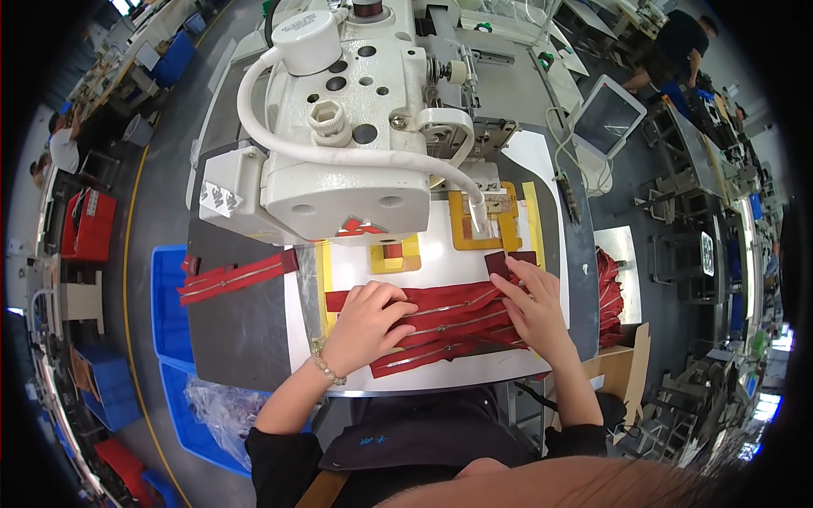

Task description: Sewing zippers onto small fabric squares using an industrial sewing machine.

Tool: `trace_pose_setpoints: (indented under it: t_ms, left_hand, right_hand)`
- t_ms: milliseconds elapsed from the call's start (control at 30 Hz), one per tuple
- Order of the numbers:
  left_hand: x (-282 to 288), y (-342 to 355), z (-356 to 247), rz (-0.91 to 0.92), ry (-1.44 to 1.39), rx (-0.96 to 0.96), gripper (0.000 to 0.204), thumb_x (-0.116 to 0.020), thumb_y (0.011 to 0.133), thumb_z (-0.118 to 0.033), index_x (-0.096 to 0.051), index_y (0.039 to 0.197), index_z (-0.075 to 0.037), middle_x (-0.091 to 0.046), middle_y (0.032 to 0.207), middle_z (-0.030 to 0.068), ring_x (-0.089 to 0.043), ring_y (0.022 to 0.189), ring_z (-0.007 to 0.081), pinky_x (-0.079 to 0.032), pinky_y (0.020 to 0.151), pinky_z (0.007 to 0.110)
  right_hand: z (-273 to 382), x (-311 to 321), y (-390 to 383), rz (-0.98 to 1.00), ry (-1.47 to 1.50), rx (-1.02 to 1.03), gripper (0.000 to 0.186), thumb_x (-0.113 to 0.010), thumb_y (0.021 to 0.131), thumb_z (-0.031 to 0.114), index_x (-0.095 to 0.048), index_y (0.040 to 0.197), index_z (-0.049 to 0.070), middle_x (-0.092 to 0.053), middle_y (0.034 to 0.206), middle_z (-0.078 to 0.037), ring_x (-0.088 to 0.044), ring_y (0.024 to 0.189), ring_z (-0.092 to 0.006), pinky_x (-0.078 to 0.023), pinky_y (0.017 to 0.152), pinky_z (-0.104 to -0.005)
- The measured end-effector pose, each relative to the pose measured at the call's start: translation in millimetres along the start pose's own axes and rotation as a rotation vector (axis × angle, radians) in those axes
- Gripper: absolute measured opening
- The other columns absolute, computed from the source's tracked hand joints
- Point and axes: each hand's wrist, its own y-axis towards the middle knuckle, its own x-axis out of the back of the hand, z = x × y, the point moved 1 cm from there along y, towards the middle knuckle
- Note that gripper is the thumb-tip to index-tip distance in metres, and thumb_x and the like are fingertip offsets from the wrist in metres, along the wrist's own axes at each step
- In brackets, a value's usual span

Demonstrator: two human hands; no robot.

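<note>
Several red zippers (449,326) with metal teeth lie side by side across the white plate in front of the sewing machine (339,127). My left hand (370,322), wearing a beaded bracelet, is curled over the left part of the zippers with its fingertips on the tape. At the right end, my right hand (538,309) pinches the top zipper beside its dark red end tab (500,264); the exact contact is partly hidden by the fingers. Just beyond that tab is a yellow clamp frame (461,220) under the machine head. A smaller yellow frame (395,254) sits to its left.
More red zippers (237,279) lie at the table's left edge, above a blue bin (169,313). A heap of red zippers (608,296) hangs off the right side. Plastic wrap (224,411) fills a lower blue bin. A screen (608,114) stands at the back right.
</note>
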Motion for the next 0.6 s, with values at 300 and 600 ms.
trace_pose_setpoints:
  t_ms: [300,600]
  left_hand:
    - [-4.1,5.0,1.5,0.023,0.022,0.042,0.03,-0.07,0.075,-0.017,-0.063,0.104,-0.01,-0.05,0.092,0.0028,-0.049,0.091,0.0212,-0.036,0.08,0.033]
    - [-6.5,24.6,7.4,0.041,-0.069,-0.023,0.021,-0.067,0.08,-0.019,-0.062,0.097,-0.008,-0.054,0.09,0.0054,-0.051,0.087,0.0231,-0.039,0.081,0.034]
  right_hand:
    - [-22.6,-11.5,9.1,0.107,0.011,0.252,0.017,-0.066,0.072,0.005,-0.059,0.088,0.006,-0.06,0.099,-0.006,-0.057,0.088,-0.0223,-0.042,0.079,-0.035]
    - [-18.0,-4.7,24.0,-0.363,0.107,0.32,0.02,-0.069,0.067,-0.003,-0.056,0.08,0.005,-0.067,0.104,-0.015,-0.057,0.051,-0.0198,-0.045,0.046,-0.0279]
